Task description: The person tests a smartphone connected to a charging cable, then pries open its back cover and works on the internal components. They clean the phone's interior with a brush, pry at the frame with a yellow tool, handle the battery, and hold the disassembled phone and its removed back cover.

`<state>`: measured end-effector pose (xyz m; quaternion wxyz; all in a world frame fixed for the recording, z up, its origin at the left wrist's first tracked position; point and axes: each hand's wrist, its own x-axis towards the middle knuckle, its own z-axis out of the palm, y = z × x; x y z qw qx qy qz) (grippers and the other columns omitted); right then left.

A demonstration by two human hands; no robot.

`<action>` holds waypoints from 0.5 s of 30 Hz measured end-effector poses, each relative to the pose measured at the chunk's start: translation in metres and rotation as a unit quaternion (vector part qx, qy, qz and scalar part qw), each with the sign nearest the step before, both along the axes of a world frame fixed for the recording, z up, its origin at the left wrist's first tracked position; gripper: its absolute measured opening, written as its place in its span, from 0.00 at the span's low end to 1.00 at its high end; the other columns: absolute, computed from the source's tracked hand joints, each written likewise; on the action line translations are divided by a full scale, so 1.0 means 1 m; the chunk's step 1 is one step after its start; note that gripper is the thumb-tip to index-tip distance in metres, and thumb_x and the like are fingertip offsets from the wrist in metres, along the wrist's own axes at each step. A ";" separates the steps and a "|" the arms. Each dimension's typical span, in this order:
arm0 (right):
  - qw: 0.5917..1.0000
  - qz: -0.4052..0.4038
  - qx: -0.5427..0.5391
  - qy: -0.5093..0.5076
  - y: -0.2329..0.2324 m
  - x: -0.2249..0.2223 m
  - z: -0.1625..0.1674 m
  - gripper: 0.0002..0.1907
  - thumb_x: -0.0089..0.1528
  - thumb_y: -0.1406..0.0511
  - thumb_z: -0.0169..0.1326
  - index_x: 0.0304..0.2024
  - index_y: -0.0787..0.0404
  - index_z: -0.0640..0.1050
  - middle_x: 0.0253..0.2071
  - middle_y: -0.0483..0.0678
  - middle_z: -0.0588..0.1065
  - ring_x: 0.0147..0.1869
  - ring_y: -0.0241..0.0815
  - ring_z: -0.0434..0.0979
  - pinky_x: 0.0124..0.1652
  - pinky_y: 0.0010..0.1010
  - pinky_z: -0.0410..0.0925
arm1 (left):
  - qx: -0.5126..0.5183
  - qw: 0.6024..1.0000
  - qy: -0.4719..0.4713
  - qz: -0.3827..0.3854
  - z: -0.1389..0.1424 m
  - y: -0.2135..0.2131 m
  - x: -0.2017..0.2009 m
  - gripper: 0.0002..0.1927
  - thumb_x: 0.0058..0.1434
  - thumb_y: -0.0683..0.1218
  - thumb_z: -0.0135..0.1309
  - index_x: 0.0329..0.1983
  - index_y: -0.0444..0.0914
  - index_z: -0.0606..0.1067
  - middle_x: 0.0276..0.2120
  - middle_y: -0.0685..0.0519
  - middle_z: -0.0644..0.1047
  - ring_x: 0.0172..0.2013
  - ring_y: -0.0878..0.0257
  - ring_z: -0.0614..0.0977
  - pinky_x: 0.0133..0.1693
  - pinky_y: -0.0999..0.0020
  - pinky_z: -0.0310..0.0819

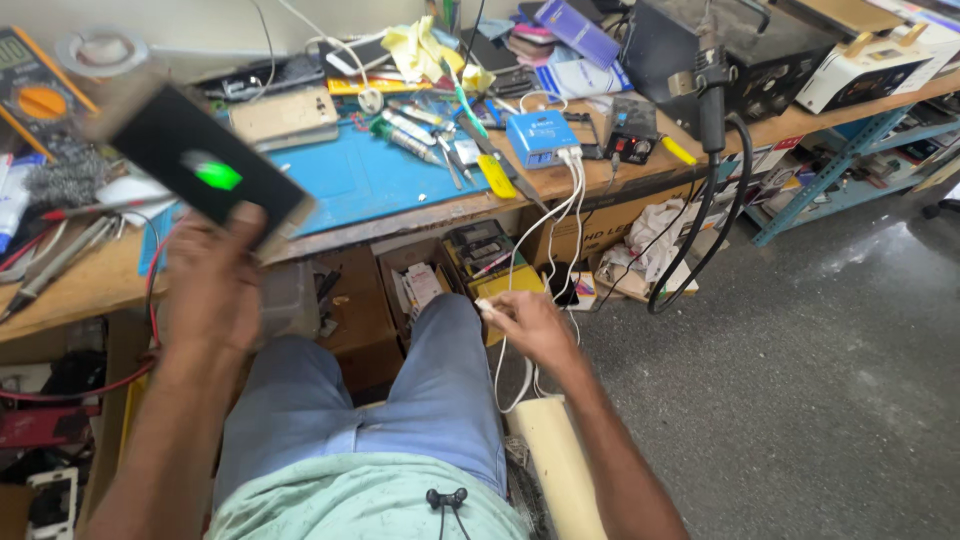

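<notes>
My left hand [213, 285] holds up a black smartphone [205, 165] whose dark screen shows a green battery symbol; the phone is blurred and tilted, above the bench's front edge. My right hand [528, 325] rests by my right knee and pinches the plug end of a white cable [512, 262]. That cable runs up to a blue charger box [541, 138] on the wooden workbench [90, 280]. A blue work mat [350, 175] lies behind the phone.
Tools, tweezers, tubes and a gold phone [285, 115] crowd the bench. A multimeter [35, 95] stands at far left. A hot-air handle with black hose [712, 110] hangs at the bench edge. Boxes sit under the bench; grey floor lies to the right.
</notes>
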<state>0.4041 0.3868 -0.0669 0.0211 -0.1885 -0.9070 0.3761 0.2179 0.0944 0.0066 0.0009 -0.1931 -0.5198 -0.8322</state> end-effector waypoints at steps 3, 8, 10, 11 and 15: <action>0.980 0.006 0.151 0.128 0.001 -0.006 0.005 0.19 0.62 0.61 0.63 0.53 0.63 0.81 0.38 0.56 0.81 0.40 0.50 0.83 0.39 0.38 0.71 | -0.267 0.958 -0.102 0.007 -0.033 0.029 0.022 0.16 0.63 0.47 0.66 0.30 0.36 0.71 0.18 0.60 0.67 0.19 0.67 0.67 0.19 0.64 0.58; 0.920 0.031 -0.246 0.303 -0.031 -0.043 0.008 0.22 0.62 0.70 0.59 0.60 0.63 0.74 0.48 0.46 0.81 0.49 0.33 0.80 0.48 0.26 0.73 | -0.113 0.943 -0.091 -0.299 -0.084 0.075 0.039 0.15 0.61 0.43 0.61 0.51 0.35 0.79 0.43 0.57 0.82 0.43 0.70 0.81 0.48 0.70 0.76; 0.916 0.013 -0.281 0.286 -0.046 -0.062 0.015 0.23 0.61 0.72 0.61 0.59 0.64 0.77 0.42 0.46 0.81 0.43 0.31 0.79 0.43 0.25 0.73 | -0.137 0.942 -0.037 -0.305 -0.093 0.072 0.032 0.15 0.65 0.43 0.61 0.53 0.34 0.78 0.44 0.58 0.81 0.45 0.71 0.77 0.50 0.70 0.73; 0.913 0.012 -0.290 0.288 -0.054 -0.071 0.022 0.21 0.61 0.72 0.61 0.58 0.65 0.78 0.43 0.46 0.82 0.43 0.31 0.79 0.43 0.25 0.73 | -0.121 0.945 -0.030 -0.303 -0.094 0.067 0.027 0.17 0.66 0.43 0.61 0.57 0.33 0.77 0.47 0.56 0.80 0.48 0.70 0.76 0.52 0.69 0.72; 0.912 0.003 -0.256 0.320 -0.087 -0.108 0.061 0.18 0.62 0.73 0.62 0.55 0.65 0.80 0.42 0.46 0.82 0.41 0.30 0.80 0.43 0.24 0.73 | -0.062 0.979 -0.021 -0.191 -0.073 0.053 0.011 0.37 0.62 0.49 0.60 0.71 0.40 0.58 0.58 0.58 0.72 0.58 0.70 0.73 0.60 0.70 0.68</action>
